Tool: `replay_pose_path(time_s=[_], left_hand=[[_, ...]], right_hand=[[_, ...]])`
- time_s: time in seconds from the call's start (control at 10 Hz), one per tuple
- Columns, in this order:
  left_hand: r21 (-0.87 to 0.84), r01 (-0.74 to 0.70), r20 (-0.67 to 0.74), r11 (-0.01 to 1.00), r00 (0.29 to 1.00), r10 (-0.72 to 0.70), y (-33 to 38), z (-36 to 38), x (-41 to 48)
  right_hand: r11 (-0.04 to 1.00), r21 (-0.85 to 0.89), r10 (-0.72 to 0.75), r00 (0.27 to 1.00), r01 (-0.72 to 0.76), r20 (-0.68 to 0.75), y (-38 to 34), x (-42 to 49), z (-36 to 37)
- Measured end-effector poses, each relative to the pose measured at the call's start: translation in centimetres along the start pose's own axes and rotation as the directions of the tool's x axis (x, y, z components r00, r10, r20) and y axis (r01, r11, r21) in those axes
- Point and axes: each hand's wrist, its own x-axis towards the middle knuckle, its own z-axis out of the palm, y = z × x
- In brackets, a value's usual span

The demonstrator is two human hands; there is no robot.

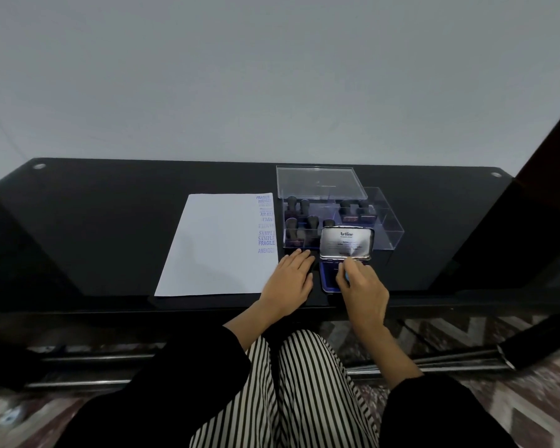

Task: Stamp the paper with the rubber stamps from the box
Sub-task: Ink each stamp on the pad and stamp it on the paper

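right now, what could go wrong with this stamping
1. The paper lies loose on the glossy table. The left hand lies flat between it and the ink pad, not clearly pinning it, so it may slide.
2. The prints crowd the paper's right edge, some overlapping; another there could smear into them.
3. The right hand holds what looks like a stamp at the pad; lifting it could knock the upright lid.

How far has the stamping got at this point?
Done: the paper carries a column of blue imprints down its right edge, and the clear box is open. In hand: the right hand holds a mostly hidden stamp over the open Artline ink pad; the left hand rests flat on the table. Left: most of the sheet is blank, and several stamps stand in the box.
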Motion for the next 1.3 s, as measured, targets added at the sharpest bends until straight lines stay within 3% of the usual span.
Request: replay_pose_path(time_s=[0.2, 0.3, 0.4, 0.5, 0.7, 0.9, 1.1, 1.3], left_hand=[[0.009, 0.001, 0.004, 1.000, 1.000, -0.001, 0.0, 0.0, 0.0], [0.012, -0.001, 0.007, 1.000, 1.000, 0.001, 0.0, 0.0, 0.1], [0.023, 0.003, 0.023, 1.000, 1.000, -0.003, 0.0, -0.1, 0.1], [0.021, 0.003, 0.034, 1.000, 0.999, -0.004, 0.2, -0.3, 0.0], [0.000, -0.005, 0.056, 1.000, 0.998, 0.005, 0.2, -0.9, 0.1], [-0.137, -0.027, -0.058, 0.990, 0.998, 0.019, 0.0, -4.9, 0.3], [-0.114, 0.110, -0.145, 0.987, 0.981, -0.126, -2.3, -9.7, -0.1], [-0.051, 0.211, -0.157, 0.976, 0.964, -0.217, -5.4, -11.7, -0.9]], right_hand=[[1.000, 0.005, 0.006, 1.000, -0.006, 0.023, 0.1, 0.7, 0.1], [0.998, 0.019, 0.060, 0.975, -0.066, 0.215, 0.4, 2.7, -0.1], [0.992, 0.049, 0.078, 0.873, -0.116, 0.481, 0.9, 5.7, 0.3], [0.987, 0.082, 0.060, 0.781, -0.141, 0.622, 1.1, 7.4, 0.6], [0.991, 0.089, 0.022, 0.777, -0.100, 0.630, 1.5, 7.4, 0.3], [0.987, 0.158, -0.063, 0.820, -0.034, 0.569, 0.4, 8.3, -1.8], [0.947, 0.317, -0.146, 0.801, -0.057, 0.580, -4.1, 11.4, -3.1], [0.951, 0.308, -0.220, 0.774, 0.034, 0.594, -8.4, 12.7, -2.0]])
